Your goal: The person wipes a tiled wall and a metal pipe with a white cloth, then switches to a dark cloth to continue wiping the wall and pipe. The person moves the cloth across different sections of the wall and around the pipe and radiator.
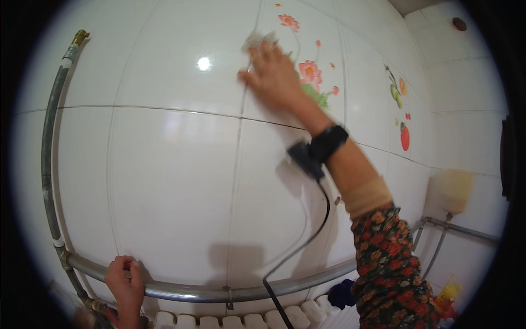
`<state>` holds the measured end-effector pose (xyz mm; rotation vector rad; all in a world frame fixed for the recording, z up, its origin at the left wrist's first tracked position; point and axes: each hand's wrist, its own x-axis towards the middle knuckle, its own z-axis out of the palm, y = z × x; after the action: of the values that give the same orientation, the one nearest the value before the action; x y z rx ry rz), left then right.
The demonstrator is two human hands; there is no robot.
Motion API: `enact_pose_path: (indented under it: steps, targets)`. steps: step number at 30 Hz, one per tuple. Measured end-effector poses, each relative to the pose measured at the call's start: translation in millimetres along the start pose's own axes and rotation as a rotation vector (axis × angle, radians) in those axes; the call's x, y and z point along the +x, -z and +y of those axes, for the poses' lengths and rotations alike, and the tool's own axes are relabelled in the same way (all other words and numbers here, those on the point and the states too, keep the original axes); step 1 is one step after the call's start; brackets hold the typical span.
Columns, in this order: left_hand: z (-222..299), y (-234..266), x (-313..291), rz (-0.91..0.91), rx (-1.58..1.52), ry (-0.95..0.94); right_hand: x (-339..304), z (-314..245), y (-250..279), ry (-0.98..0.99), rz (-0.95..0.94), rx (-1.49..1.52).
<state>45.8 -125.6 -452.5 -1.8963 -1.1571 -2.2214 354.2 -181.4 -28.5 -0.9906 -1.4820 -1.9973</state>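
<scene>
Thin, whitish, crumpled cloth (pixel 257 42): pressed high up on the shiny white tiled wall (pixel 175 175), just left of the pink and green flower picture (pixel 310 72).
Bare right hand (pixel 272 77): the cloth is held under the fingers, against the tile; the hand is blurred, so wiping seems to be under way.
Bare left hand (pixel 126 281): the fingers are curled, low down at the long, round, grey metal pipe (pixel 197 292); whether anything is gripped cannot be told.
Wiped so far: cannot be told, as no edge between wiped and unwiped tile is shown.
Left to wipe: the wiping looks unfinished, but how much wall is left cannot be told.
</scene>
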Motion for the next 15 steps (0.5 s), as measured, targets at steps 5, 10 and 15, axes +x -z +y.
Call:
enact_pose_path:
  steps: [5, 10, 15]
  targets:
    - [3, -1, 1, -0.05, -0.022, 0.136, -92, 20, 25, -0.049, -0.033, 0.072]
    - [-1, -3, 1, -0.06, 0.042, 0.072, -133, 150, 43, -0.544, -0.121, -0.135]
    - [4, -8, 2, -0.093, 0.057, 0.071, -108, 158, 36, -0.324, -0.134, -0.388]
